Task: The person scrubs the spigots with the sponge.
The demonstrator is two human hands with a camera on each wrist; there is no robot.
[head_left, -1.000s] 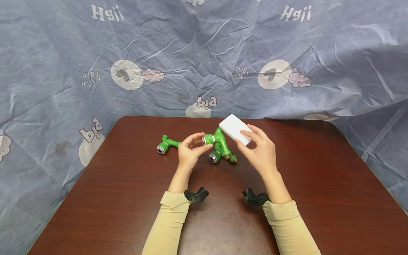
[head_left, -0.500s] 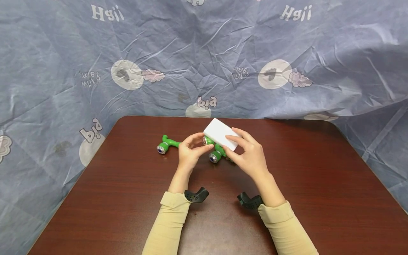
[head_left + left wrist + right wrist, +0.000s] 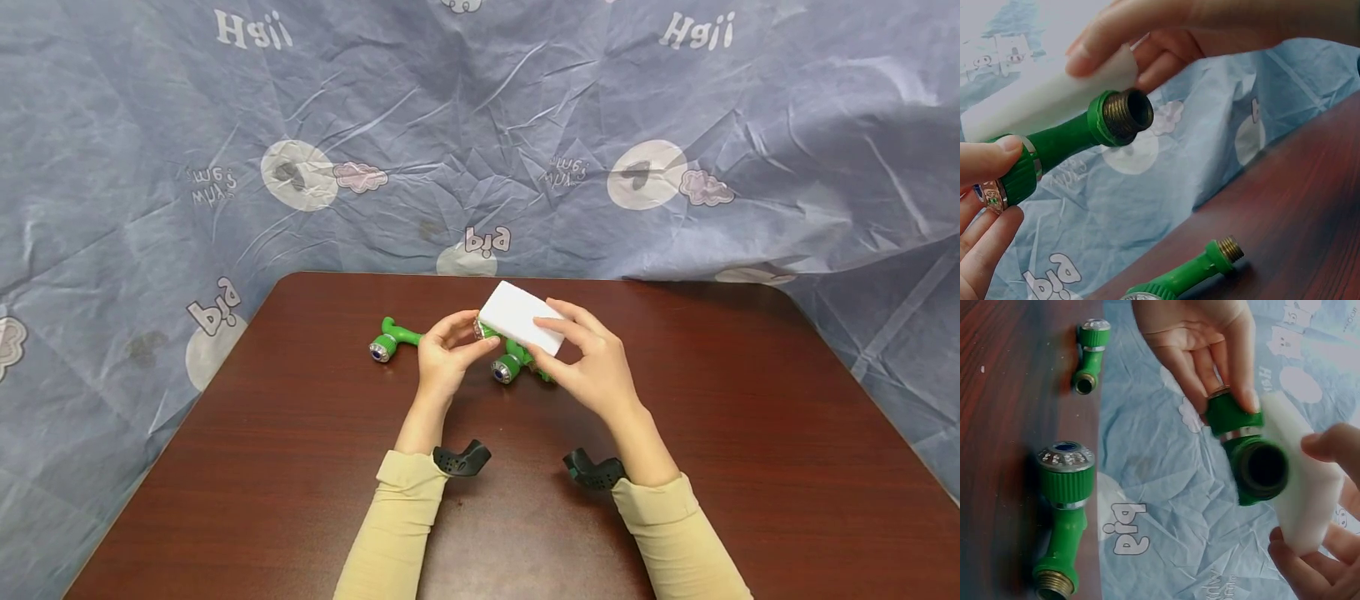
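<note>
We are partway through the work, as far as we can judge: one green tap (image 3: 1063, 144) is up off the surface (image 3: 300, 500), with the white block (image 3: 517, 312) set against it. Our left grip (image 3: 442, 358) is closed on that tap, thumb and fingers pinching its ribbed knob, so the threaded brass end points away from the hand. Our right grip (image 3: 600, 367) pinches the block by its edges, thumb on one face and fingers on the other. From the right wrist, the block appears to touch the tap's side; from the head, it hides most of the body.

Two more taps lie on the surface: the far-left tap (image 3: 390, 340), its tail hidden behind our left hand, and the middle tap (image 3: 512, 362), below the held one. Neither is in hand. We take the step to be rubbing the block along the held tap, not yet finished, since both are together. Whether the two lying taps are done or left, we cannot tell; nothing on them settles it.
</note>
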